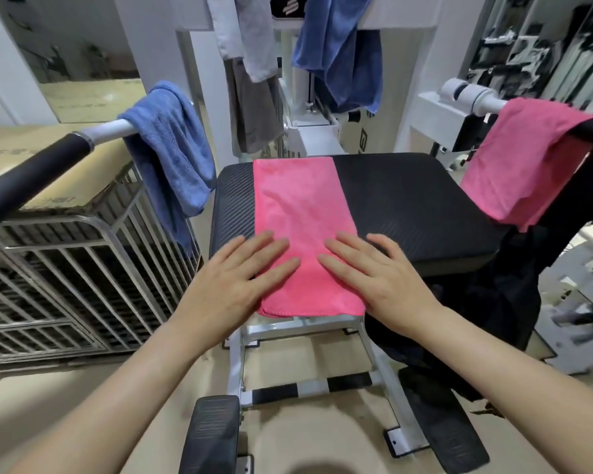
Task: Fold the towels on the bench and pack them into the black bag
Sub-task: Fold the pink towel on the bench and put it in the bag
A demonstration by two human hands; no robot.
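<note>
A pink towel [302,206], folded into a long strip, lies lengthwise on the black padded bench [408,206], its near end hanging over the front edge. My left hand [240,275] lies flat on the towel's near left part, fingers straight. My right hand [374,271] presses flat on its near right part. The black bag [486,316] hangs at the bench's right side. A second pink towel [524,165] is draped over the right handle. A blue towel [172,148] hangs over the left handle bar.
Another blue towel [343,53], a white one [250,32] and a grey one [250,111] hang on the white machine frame behind the bench. A metal wire cage [65,278] with cardboard on it stands at the left. Black foot pedals [213,436] sit on the floor below.
</note>
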